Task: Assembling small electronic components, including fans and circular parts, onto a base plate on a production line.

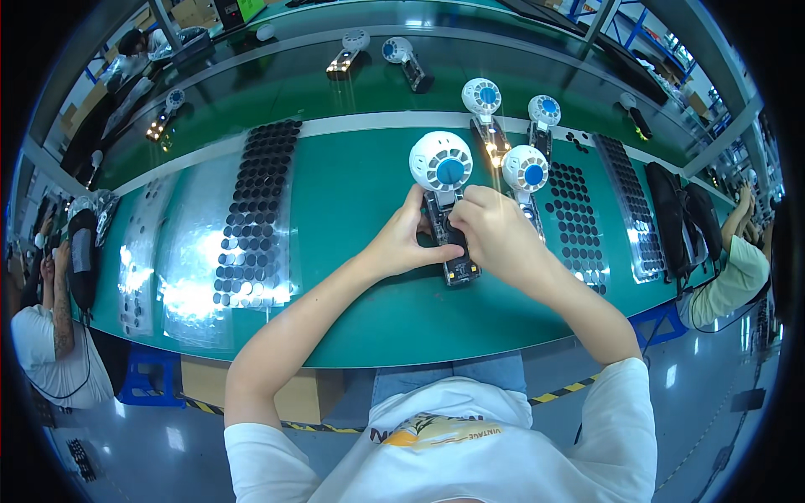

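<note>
with the left hand (398, 239) loosely curved, thumb and fingers spread about halfway, cradles a device (442, 214) by its dark body. with the right hand (499, 222) curled almost into a fist, touches the upper right of that body; cannot tell of anything small pinched under those fingers. holds the device over the middle of the bench (352, 201), white head away, lower end nearer the bench edge; cannot tell whether resting on the green top or raised just above.

seems to risk a twist or slip of the device, given so loose a left hold, under any hard sideways push from the right. could also bump the second device (527, 170), just beyond the right knuckles, and knock it askew with too wide a swing of the wrist. with the right forearm (574, 302) close to the black discs (574, 218), could drag or unseat some by brushing across. seems to face less danger leftward, with the left discs (256, 180) well apart from both hands.
</note>
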